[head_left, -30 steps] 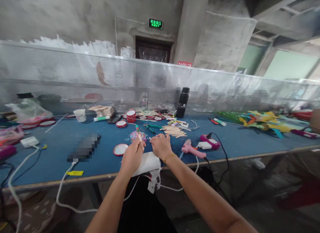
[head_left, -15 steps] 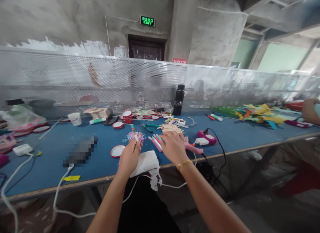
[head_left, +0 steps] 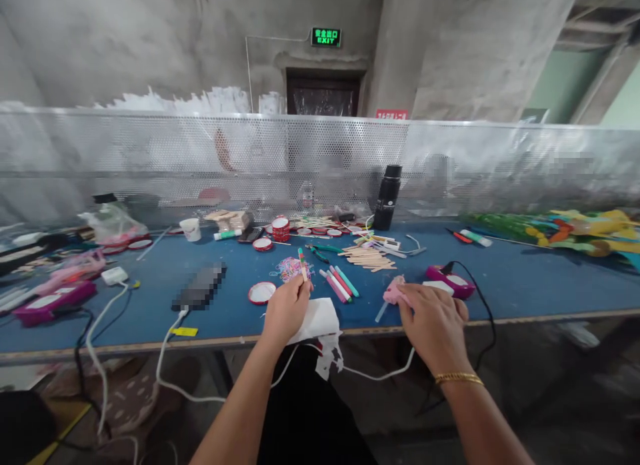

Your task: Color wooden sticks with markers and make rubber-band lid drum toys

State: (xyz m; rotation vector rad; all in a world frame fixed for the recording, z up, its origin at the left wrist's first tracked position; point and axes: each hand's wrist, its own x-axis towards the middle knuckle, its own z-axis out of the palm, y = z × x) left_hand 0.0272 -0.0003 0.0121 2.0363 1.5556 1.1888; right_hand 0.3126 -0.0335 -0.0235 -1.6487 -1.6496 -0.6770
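My left hand [head_left: 286, 312] is closed around a wooden craft stick [head_left: 302, 263] painted in coloured bands, held upright above a white tissue [head_left: 320, 317] at the front edge of the blue table [head_left: 525, 278]. My right hand [head_left: 434, 325] has come down on a pink glue gun [head_left: 395, 293], its fingers curled over the handle. Three coloured sticks [head_left: 339, 283] lie side by side between the two hands. A heap of small coloured rubber bands [head_left: 289, 269] sits just behind the held stick.
A pile of plain wooden sticks [head_left: 363, 256], green pliers [head_left: 320, 250], red-rimmed round lids [head_left: 261, 292], a black flask [head_left: 387, 196], a paper cup [head_left: 191, 229] and a pink case [head_left: 450, 282] stand around. White cables [head_left: 167, 358] hang off the front edge. A perforated metal screen [head_left: 150, 158] closes the back.
My right hand left the stick, passed over the three coloured sticks now lying on the table, and moved right onto the pink glue gun. The left hand kept its stick.
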